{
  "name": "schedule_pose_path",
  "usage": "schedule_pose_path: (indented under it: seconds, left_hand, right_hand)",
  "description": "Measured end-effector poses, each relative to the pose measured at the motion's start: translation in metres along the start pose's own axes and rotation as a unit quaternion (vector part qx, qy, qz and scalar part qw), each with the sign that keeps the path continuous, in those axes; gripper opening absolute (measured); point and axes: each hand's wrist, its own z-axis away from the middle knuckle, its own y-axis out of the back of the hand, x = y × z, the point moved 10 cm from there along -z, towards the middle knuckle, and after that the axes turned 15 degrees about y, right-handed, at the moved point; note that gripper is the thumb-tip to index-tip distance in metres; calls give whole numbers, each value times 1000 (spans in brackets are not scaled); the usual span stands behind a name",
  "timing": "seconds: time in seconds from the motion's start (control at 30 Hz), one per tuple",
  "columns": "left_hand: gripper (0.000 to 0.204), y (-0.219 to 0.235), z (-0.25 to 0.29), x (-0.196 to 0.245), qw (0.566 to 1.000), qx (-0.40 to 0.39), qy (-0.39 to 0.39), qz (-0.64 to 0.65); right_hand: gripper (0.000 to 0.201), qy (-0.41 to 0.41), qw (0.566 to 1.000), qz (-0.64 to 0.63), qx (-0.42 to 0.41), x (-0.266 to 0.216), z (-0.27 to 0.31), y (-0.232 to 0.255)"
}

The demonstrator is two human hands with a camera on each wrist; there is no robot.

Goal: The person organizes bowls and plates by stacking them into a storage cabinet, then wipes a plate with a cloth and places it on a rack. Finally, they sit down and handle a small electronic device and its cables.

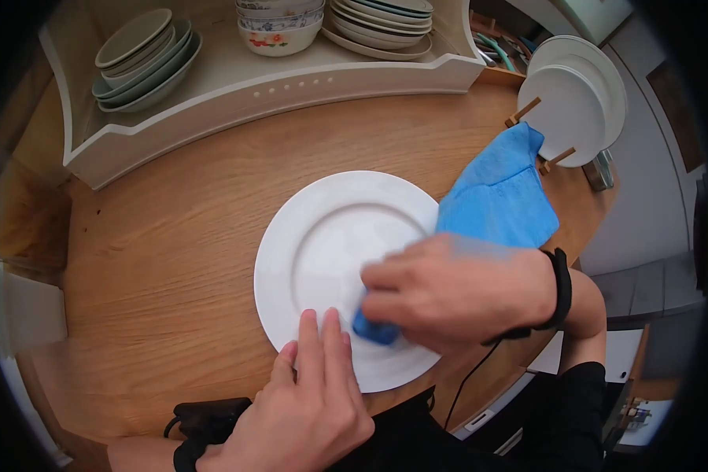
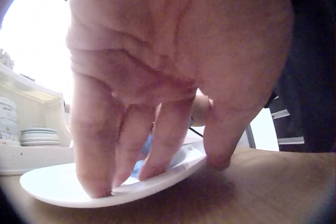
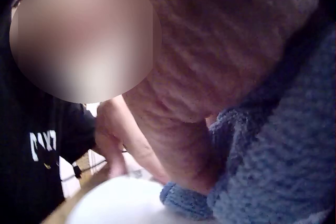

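A white plate [image 1: 279, 267] with a wide rim lies face up on the wooden table. My right hand [image 1: 464, 293] grips a blue cloth [image 1: 499, 200], and a bunched bit of it presses on the plate's right half. The cloth's loose end spreads past the rim to the upper right. In the right wrist view its fluffy texture [image 3: 283, 166] shows close up beside the thumb. With fairly straight fingers, my left hand [image 1: 311, 405] rests on the plate's near rim. In the left wrist view those fingertips [image 2: 97, 184] touch the rim, the thumb at its edge.
A cream shelf [image 1: 212, 118] along the back holds stacked green-grey dishes [image 1: 145, 63], patterned bowls [image 1: 281, 35] and more plates [image 1: 381, 31]. At the back right, white plates [image 1: 566, 106] stand in a wooden rack [image 1: 557, 160]. A black object [image 1: 208, 418] lies near my left wrist.
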Motion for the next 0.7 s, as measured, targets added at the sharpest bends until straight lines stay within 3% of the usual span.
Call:
schedule_pose_path:
  seconds: [0.07,0.13,0.23,0.3,0.37,0.43,0.5,0.63,0.7]
  left_hand:
    - [46,-2,-1,2,1000,-1,-3,30]
    - [36,4,3,16,993,71,-75,60]
    - [34,-3,7,24,994,92,-54,39]
    - [35,4,8,25,993,95,-50,51]
    - [44,8,7,21,999,42,-34,-5]
    - [44,7,7,22,998,45,-33,6]
    - [43,7,7,21,998,47,-28,16]
    - [45,3,9,21,999,41,-33,-5]
    - [45,2,10,21,998,44,-37,1]
  right_hand:
    - [19,5,997,56,57,11,-9,12]
    - [16,-16,996,75,56,21,-20,18]
    - [13,38,993,69,91,11,-36,20]
    - [13,36,994,72,71,4,-46,16]
    - [11,34,986,163,10,-1,-55,10]
    - [12,29,983,179,21,5,-57,13]
    - [10,-15,971,223,88,21,-55,33]
    - [8,-160,944,287,27,45,-41,44]
    - [8,-150,944,291,26,42,-42,43]
